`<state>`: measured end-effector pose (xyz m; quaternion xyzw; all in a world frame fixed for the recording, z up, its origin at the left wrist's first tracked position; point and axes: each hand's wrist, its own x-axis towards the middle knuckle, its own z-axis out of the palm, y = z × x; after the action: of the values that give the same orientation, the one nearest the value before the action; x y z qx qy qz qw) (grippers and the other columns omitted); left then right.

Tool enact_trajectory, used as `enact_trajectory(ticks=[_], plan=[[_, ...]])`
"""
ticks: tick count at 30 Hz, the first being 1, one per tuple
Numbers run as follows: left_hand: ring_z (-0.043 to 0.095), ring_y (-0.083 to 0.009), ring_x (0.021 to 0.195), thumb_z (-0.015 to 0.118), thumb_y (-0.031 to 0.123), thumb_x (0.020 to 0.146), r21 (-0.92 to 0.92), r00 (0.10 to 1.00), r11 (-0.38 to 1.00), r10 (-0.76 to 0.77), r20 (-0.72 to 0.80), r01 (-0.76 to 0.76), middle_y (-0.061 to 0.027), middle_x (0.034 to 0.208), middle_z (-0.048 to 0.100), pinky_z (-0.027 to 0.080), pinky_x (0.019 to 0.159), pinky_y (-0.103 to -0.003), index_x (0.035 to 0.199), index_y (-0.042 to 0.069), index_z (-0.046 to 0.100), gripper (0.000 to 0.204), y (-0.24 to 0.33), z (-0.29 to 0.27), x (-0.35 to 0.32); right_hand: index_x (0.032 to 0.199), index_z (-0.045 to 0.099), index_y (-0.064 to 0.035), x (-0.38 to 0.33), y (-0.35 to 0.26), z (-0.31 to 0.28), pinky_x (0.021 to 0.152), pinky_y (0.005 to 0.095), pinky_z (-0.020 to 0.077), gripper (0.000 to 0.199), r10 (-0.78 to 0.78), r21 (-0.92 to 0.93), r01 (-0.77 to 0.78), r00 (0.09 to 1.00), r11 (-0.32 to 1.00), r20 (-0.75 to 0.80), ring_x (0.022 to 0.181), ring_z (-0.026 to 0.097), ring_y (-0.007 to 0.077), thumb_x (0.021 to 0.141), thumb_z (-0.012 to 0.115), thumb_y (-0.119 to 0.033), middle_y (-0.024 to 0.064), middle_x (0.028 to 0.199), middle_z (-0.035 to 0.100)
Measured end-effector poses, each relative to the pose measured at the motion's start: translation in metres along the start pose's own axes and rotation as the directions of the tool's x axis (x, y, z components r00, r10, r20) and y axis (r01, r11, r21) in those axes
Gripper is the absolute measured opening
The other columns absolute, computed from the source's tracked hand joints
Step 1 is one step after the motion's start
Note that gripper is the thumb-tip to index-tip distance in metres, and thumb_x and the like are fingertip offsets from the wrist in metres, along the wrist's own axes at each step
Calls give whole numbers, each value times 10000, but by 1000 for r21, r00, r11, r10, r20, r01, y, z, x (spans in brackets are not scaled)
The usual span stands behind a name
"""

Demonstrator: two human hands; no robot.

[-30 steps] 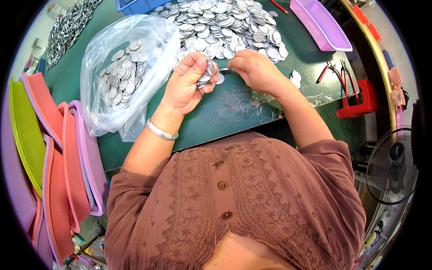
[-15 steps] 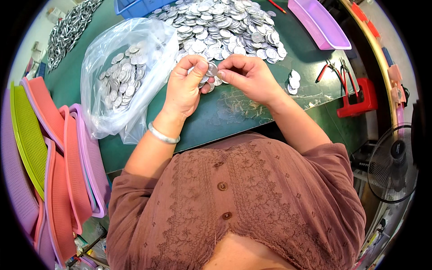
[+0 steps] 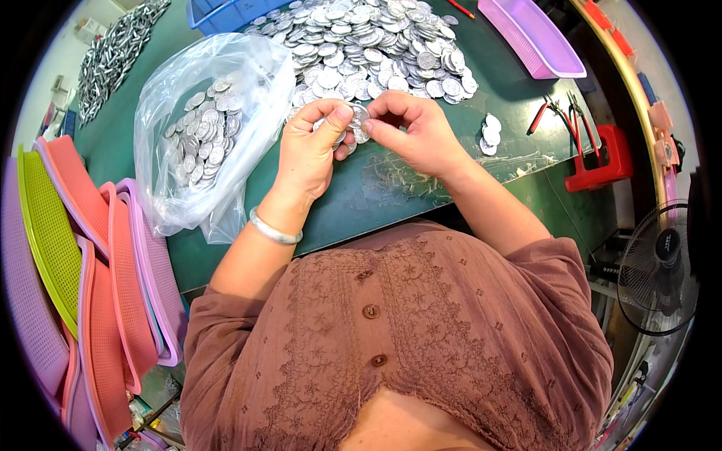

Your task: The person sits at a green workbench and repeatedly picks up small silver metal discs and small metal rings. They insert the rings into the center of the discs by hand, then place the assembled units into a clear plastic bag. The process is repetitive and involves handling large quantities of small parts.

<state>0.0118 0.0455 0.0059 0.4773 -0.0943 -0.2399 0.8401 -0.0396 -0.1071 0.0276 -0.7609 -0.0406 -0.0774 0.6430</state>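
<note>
Above the near edge of the green table, my left hand (image 3: pixel 310 150) is closed with a round silvery metal disc (image 3: pixel 359 116) between thumb and fingers. A few more such discs show by its lower fingers; whether they are held or lie behind is hard to tell. My right hand (image 3: pixel 423 139) pinches the right edge of the same disc between thumb and forefinger. Just beyond both hands spreads a large heap of like discs (image 3: pixel 383 56). Left of my left hand, a clear plastic bag (image 3: pixel 169 94) lies with its mouth spread, with many discs (image 3: pixel 201 143) in it.
A few discs (image 3: pixel 490 137) lie right of my right hand, near pliers (image 3: pixel 564 116) and a red holder (image 3: pixel 618 161). A purple basket (image 3: pixel 530 37) and blue bin (image 3: pixel 237 13) stand behind. Small metal parts (image 3: pixel 120 56) are heaped far left. Colored baskets (image 3: pixel 49 240) stack left; a fan (image 3: pixel 654 270) stands right.
The disc between my hands has turned a little and sits slightly further right, with more of its face showing. Both hands keep nearly the same place. The whole view has shifted slightly.
</note>
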Motion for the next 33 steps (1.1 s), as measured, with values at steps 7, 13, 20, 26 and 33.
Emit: enact_trajectory(ticks=[7,13,20,26,33], plan=[[490,-68,574,607,129,810,178,998,982,63,-23,-57,-10,717,555,362,454,-172,950,48,599,162,2,3,-3,797,594,-14,3,6,-1,559,243,427,77,-315,-255,280,943,925,-107,642,532,128,727,612,-37,38,710,547],[466,-26,576,607,89,803,317,986,935,164,15,-160,29,726,557,366,479,-160,962,38,622,168,0,4,-4,747,591,-45,5,9,-3,572,307,444,78,-563,-519,452,824,726,-69,671,547,240,677,624,-33,74,731,557],[456,-19,599,603,55,794,467,973,856,224,50,-221,34,710,547,369,516,-159,941,20,626,152,0,7,-6,721,577,-58,4,8,-1,559,323,435,86,-649,-642,501,760,581,6,653,526,234,654,631,-44,50,706,543],[463,-20,603,613,63,788,519,970,824,238,46,-227,26,724,560,375,522,-160,929,15,627,149,-2,5,-6,730,579,-51,4,6,-1,567,318,432,98,-664,-676,514,746,529,48,652,524,232,648,631,-35,55,712,542],[486,-37,627,620,66,778,562,968,795,245,44,-227,9,757,580,399,554,-173,919,22,635,148,-3,4,-5,747,585,-44,3,7,-4,566,309,424,120,-679,-713,537,725,451,116,641,521,228,642,635,-13,60,730,552]])
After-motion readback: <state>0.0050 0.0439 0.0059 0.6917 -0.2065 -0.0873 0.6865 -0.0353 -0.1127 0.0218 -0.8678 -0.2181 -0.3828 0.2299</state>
